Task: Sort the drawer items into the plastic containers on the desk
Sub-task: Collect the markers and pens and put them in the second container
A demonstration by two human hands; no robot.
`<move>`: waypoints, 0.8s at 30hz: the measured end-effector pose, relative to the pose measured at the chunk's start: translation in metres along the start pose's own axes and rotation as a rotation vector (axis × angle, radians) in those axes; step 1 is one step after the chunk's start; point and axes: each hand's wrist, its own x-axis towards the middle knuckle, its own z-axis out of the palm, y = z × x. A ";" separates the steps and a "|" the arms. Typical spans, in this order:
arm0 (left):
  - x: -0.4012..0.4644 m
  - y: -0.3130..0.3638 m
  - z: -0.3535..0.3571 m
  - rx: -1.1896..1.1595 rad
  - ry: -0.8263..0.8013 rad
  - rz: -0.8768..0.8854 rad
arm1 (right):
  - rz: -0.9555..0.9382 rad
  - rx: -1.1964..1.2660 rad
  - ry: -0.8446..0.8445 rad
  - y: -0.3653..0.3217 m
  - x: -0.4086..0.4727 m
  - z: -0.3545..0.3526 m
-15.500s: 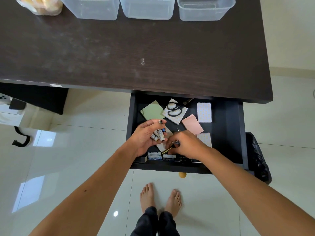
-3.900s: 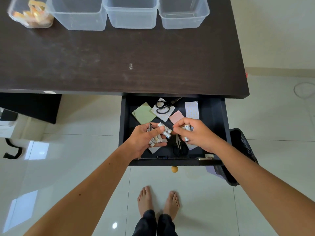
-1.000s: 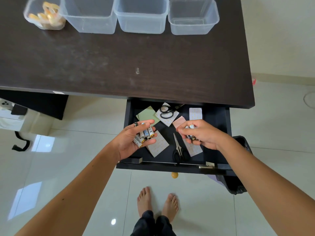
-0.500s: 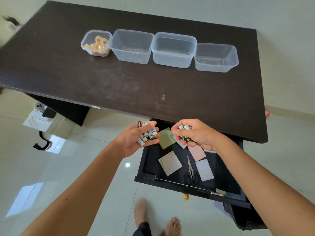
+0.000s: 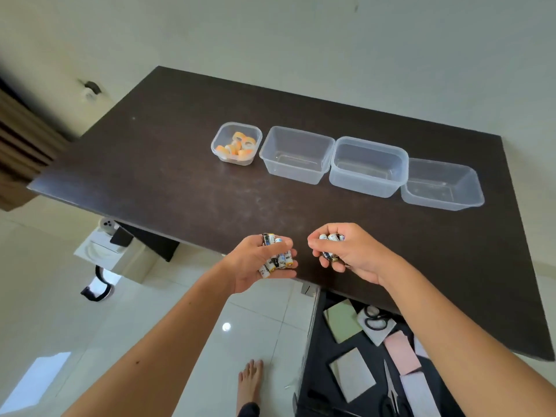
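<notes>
Head view: batteries (image 5: 278, 257) split between both hands, over the desk's near edge. Left hand (image 5: 258, 263) cups a bundle of AA-type cells, thumb across them; right hand (image 5: 350, 254) clenches a smaller clutch.

Progress, my read: one category done. The small square tub (image 5: 236, 143), far ahead and left of the hands, holds orange tape rolls. Three clear rectangular containers (image 5: 368, 167) ahead of the hands look empty. Batteries not yet dropped.

Left in the drawer (image 5: 316, 356) below the right forearm: flat sticky-note pads (image 5: 352, 374), black-handled scissors (image 5: 376, 322).

Containers are thin translucent plastic; desk (image 5: 180, 182) is dark matte, scuffed.
</notes>
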 end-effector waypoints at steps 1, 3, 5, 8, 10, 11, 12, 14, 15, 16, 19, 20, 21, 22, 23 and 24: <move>0.007 0.011 -0.004 0.008 -0.009 -0.009 | -0.002 0.005 0.019 -0.011 0.009 0.001; 0.023 0.037 -0.010 0.032 -0.026 -0.021 | -0.007 0.011 0.071 -0.034 0.027 -0.001; 0.040 0.065 -0.014 0.059 -0.025 -0.024 | -0.005 0.009 0.123 -0.056 0.046 -0.006; 0.069 0.111 -0.018 0.095 -0.031 0.005 | -0.011 0.046 0.183 -0.087 0.077 -0.017; 0.090 0.140 -0.019 0.126 -0.049 0.032 | -0.016 0.065 0.216 -0.104 0.097 -0.025; 0.100 0.153 -0.018 0.141 -0.048 0.041 | -0.012 0.074 0.226 -0.111 0.107 -0.028; 0.110 0.165 -0.017 0.150 -0.040 0.045 | -0.008 0.086 0.234 -0.118 0.117 -0.032; 0.128 0.184 -0.014 0.150 -0.015 0.042 | 0.007 0.110 0.253 -0.128 0.134 -0.038; 0.136 0.192 -0.012 0.156 -0.009 0.036 | 0.018 0.115 0.268 -0.132 0.142 -0.040; 0.144 0.198 -0.011 0.172 -0.009 0.029 | 0.029 0.123 0.285 -0.135 0.149 -0.042; 0.166 0.207 -0.008 0.245 -0.002 0.007 | 0.065 0.245 0.315 -0.140 0.167 -0.044; 0.173 0.208 -0.007 0.257 0.003 -0.002 | 0.079 0.310 0.318 -0.141 0.171 -0.046; 0.179 0.208 -0.006 0.258 0.008 -0.012 | 0.091 0.371 0.316 -0.141 0.174 -0.048; 0.183 0.207 -0.005 0.247 0.012 -0.026 | 0.101 0.422 0.308 -0.141 0.177 -0.051; 0.186 0.207 -0.005 0.224 0.017 -0.043 | 0.108 0.462 0.296 -0.141 0.178 -0.053; 0.189 0.206 -0.006 0.199 0.018 -0.060 | 0.118 0.490 0.282 -0.140 0.180 -0.054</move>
